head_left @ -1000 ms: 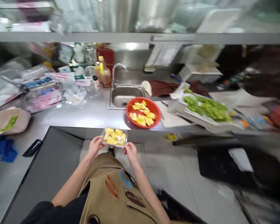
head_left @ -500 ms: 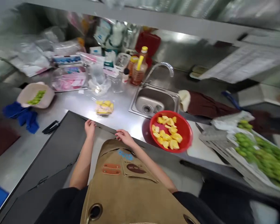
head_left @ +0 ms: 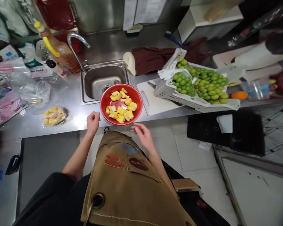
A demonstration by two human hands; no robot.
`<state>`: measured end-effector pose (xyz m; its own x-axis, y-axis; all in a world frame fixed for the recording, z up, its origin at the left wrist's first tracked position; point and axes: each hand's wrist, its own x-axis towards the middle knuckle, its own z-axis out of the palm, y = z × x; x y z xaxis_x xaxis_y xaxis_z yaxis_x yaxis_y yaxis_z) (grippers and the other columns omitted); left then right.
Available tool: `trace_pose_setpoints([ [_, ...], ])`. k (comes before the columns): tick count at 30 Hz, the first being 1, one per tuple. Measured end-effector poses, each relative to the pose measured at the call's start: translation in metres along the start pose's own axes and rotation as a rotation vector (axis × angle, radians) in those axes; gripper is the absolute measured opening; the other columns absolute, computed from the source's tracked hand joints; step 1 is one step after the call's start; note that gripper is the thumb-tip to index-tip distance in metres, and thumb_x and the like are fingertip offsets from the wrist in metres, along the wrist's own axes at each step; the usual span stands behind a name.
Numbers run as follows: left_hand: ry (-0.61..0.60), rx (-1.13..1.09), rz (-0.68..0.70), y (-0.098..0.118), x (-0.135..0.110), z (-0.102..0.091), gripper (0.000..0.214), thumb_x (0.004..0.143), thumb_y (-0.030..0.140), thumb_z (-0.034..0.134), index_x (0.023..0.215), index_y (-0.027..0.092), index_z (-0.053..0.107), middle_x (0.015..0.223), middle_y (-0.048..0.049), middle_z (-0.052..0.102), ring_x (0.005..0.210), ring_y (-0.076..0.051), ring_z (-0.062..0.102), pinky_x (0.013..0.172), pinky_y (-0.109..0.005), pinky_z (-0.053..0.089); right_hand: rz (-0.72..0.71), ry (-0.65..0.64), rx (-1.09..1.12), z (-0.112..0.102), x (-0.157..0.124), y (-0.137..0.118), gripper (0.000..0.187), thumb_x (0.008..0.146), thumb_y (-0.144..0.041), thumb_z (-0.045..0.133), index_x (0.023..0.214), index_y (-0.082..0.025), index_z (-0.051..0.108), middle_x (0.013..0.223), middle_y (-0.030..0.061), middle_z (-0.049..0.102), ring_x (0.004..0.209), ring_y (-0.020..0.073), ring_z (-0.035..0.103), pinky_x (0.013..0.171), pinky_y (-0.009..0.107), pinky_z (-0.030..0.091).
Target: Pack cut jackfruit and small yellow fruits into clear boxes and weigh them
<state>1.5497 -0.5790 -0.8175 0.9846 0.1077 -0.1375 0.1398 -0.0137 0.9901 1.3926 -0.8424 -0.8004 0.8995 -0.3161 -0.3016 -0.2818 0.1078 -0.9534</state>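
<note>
1. Hands (head_left: 118,128): 2, both open, same person
2. Red bowl (head_left: 102,105): 1, loaded with yellow fruit chunks (head_left: 121,108)
3. Clear plastic tray (head_left: 68,118): 1
4. White crate (head_left: 169,93): 1, green fruit (head_left: 208,84) too many to count
5. Sink (head_left: 103,64): 1
6. Cutting board (head_left: 153,106): 1

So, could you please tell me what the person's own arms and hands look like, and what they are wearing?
The left hand and right hand are bare, as are the forearms. The left sleeve is black and short, ending near the elbow. Over the clothing is a tan canvas apron with brown leather tabs.
</note>
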Motion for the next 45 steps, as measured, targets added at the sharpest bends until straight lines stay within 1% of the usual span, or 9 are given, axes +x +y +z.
trace_pose_setpoints([
  [5, -0.199, -0.130, 0.412, 0.051, -0.010, 0.136, 0.065, 0.100, 0.062, 0.073, 0.057, 0.025, 0.041, 0.053, 0.0054, 0.036, 0.053, -0.011, 0.034, 0.056, -0.030, 0.035, 0.105, 0.530, 0.109, -0.154, -0.072, 0.040, 0.063, 0.073, -0.076, 0.090, 0.105, -0.024, 0.075, 0.096, 0.0079, 0.082, 0.088, 0.0236, 0.076, 0.081, 0.039, 0.060],
  [10, -0.640, -0.296, 0.277, 0.050, -0.127, 0.292, 0.068, 0.102, 0.063, 0.073, 0.058, 0.027, 0.036, 0.054, 0.0072, 0.026, 0.051, -0.013, 0.029, 0.052, -0.030, 0.034, 0.060, 0.986, 0.331, -0.262, -0.168, 0.056, 0.058, 0.072, -0.071, 0.092, 0.101, -0.024, 0.076, 0.093, 0.0070, 0.082, 0.083, 0.0226, 0.075, 0.077, 0.038, 0.061],
  [13, -1.006, -0.257, 0.108, 0.032, -0.202, 0.349, 0.058, 0.107, 0.051, 0.071, 0.063, 0.024, 0.044, 0.059, 0.0042, 0.038, 0.056, -0.014, 0.041, 0.055, -0.030, 0.041, -0.021, 1.226, 0.531, -0.311, -0.210, 0.057, 0.058, 0.068, -0.071, 0.096, 0.096, -0.025, 0.076, 0.087, 0.0051, 0.080, 0.078, 0.0205, 0.072, 0.073, 0.035, 0.059],
  [18, -1.514, 0.141, 0.028, -0.023, -0.275, 0.448, 0.058, 0.106, 0.060, 0.066, 0.066, 0.022, 0.050, 0.066, 0.0004, 0.049, 0.065, -0.016, 0.049, 0.062, -0.029, 0.044, -0.105, 1.496, 0.802, -0.397, -0.258, 0.072, 0.059, 0.059, -0.067, 0.102, 0.089, -0.023, 0.077, 0.081, 0.0048, 0.079, 0.071, 0.0179, 0.068, 0.069, 0.032, 0.055],
  [24, -1.754, 0.323, 0.083, -0.051, -0.413, 0.627, 0.070, 0.090, 0.072, 0.070, 0.063, 0.024, 0.028, 0.060, 0.0020, 0.038, 0.063, -0.017, 0.043, 0.064, -0.030, 0.040, -0.111, 1.820, 0.878, -0.483, -0.353, 0.052, 0.056, 0.054, -0.059, 0.103, 0.085, -0.022, 0.074, 0.078, 0.0029, 0.078, 0.069, 0.0176, 0.068, 0.068, 0.031, 0.054],
  [31, -2.037, 0.371, 0.101, -0.057, -0.585, 0.800, 0.060, 0.071, 0.067, 0.085, 0.062, 0.026, 0.042, 0.060, 0.0018, 0.045, 0.063, -0.018, 0.045, 0.063, -0.031, 0.038, -0.215, 2.123, 0.868, -0.538, -0.473, 0.038, 0.055, 0.059, -0.058, 0.103, 0.091, -0.023, 0.076, 0.080, 0.0024, 0.077, 0.072, 0.0176, 0.069, 0.069, 0.031, 0.055],
  [35, -1.974, 0.377, 0.065, -0.100, -0.663, 0.829, 0.060, 0.078, 0.070, 0.078, 0.067, 0.027, 0.038, 0.065, -0.0003, 0.049, 0.068, -0.020, 0.051, 0.068, -0.035, 0.044, -0.228, 2.174, 0.996, -0.577, -0.519, 0.086, 0.049, 0.061, -0.053, 0.102, 0.090, -0.024, 0.074, 0.080, 0.0032, 0.076, 0.072, 0.0191, 0.067, 0.066, 0.033, 0.055],
  [41, -1.952, 0.592, -0.068, -0.184, -0.802, 0.754, 0.066, 0.067, 0.083, 0.075, 0.054, 0.028, 0.041, 0.056, -0.0011, 0.048, 0.057, -0.019, 0.047, 0.061, -0.037, 0.045, -0.258, 2.168, 1.092, -0.655, -0.623, 0.174, 0.026, 0.055, -0.029, 0.083, 0.077, -0.024, 0.070, 0.077, 0.0025, 0.072, 0.068, 0.0184, 0.062, 0.065, 0.035, 0.053],
  [45, -1.958, 0.713, -0.119, -0.202, -0.898, 0.731, 0.072, 0.064, 0.094, 0.069, 0.051, 0.030, 0.038, 0.054, -0.0022, 0.048, 0.054, -0.023, 0.052, 0.063, -0.045, 0.051, -0.214, 2.101, 1.053, -0.714, -0.727, 0.194, 0.019, 0.048, -0.020, 0.067, 0.065, -0.025, 0.060, 0.074, 0.0035, 0.069, 0.065, 0.0193, 0.058, 0.065, 0.038, 0.051],
])
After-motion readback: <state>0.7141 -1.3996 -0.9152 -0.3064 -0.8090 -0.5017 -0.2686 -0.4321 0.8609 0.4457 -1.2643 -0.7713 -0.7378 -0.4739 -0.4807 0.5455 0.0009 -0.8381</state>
